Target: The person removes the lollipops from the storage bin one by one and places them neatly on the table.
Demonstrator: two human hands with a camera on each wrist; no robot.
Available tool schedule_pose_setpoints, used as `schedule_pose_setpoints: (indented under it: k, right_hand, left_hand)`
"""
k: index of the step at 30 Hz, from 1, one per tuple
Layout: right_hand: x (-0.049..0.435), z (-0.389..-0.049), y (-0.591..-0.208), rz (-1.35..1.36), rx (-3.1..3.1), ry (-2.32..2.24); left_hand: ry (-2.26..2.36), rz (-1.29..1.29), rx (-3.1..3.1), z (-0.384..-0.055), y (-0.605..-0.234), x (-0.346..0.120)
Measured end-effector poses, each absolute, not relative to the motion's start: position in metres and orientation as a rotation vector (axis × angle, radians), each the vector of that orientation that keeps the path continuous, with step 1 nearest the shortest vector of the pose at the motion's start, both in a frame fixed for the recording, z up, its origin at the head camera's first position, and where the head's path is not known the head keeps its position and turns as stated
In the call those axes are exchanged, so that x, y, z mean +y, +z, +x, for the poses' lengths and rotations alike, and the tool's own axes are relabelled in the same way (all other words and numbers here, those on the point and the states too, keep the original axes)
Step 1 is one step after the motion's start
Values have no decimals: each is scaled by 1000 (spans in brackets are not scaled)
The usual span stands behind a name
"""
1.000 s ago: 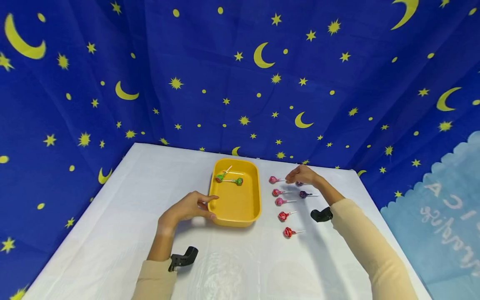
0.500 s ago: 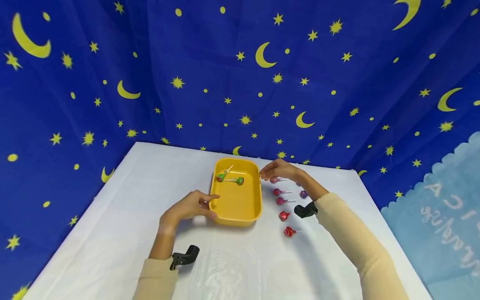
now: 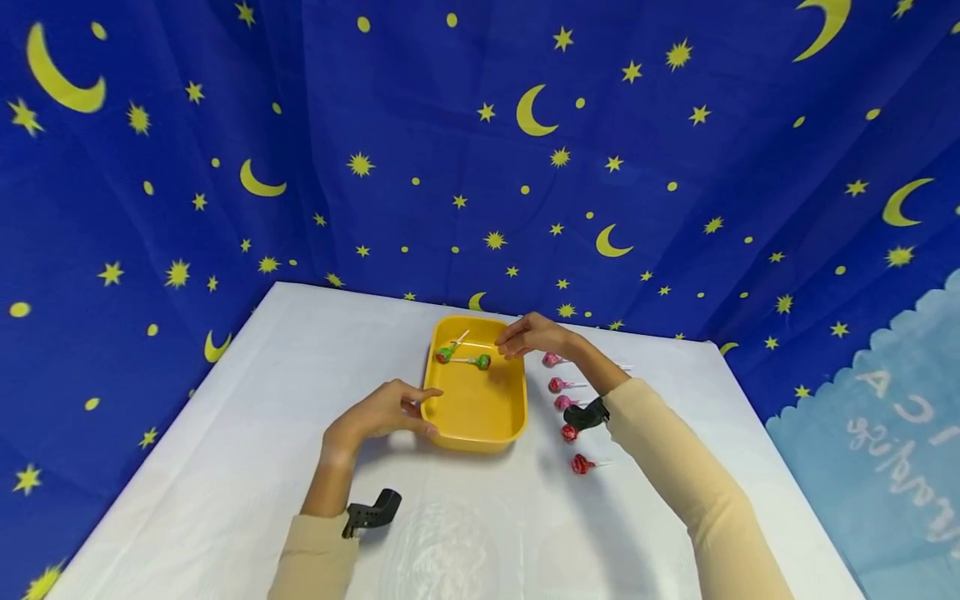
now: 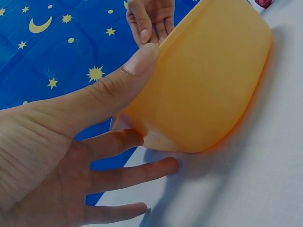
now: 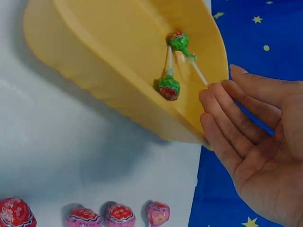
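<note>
In the head view my left hand pinches the near left side of a yellow tray, thumb and forefinger at its rim. The left wrist view shows its other fingers spread beside the tray wall. My right hand hovers over the tray's far right rim. Its fingers look loosely bent and no object shows in them in the right wrist view. Inside the tray lie two green-wrapped lollipops, one at the left with its stick slanting up, the other beside it.
Right of the tray, pink lollipops and red lollipops lie in a column on the white table. My right forearm covers part of that area; a white stick shows beyond it. A blue star-patterned cloth hangs behind.
My right hand has moved left from the lollipops at the far right to over the tray's rim. The left hand and the two green lollipops have stayed in place.
</note>
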State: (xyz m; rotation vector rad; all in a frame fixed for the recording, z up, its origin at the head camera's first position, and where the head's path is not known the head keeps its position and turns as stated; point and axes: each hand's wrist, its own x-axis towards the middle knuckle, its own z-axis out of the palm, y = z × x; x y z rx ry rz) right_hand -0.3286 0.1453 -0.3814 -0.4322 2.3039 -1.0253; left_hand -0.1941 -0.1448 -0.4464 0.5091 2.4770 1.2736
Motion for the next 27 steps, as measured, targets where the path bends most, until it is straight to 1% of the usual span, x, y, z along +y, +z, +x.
schedule_pose_setpoints:
  k: [10, 19, 27]
  right_hand:
    - [138, -329, -388, -458, 2283, -1029]
    - [132, -338, -382, -450, 2330, -1122]
    - [120, -347, -379, -484, 2382, -1116]
  left_hand:
    - [1280, 475, 2463, -191, -454, -146]
    - [1261, 482, 2476, -195, -444, -141]
    - [1265, 476, 2475, -194, -442, -143]
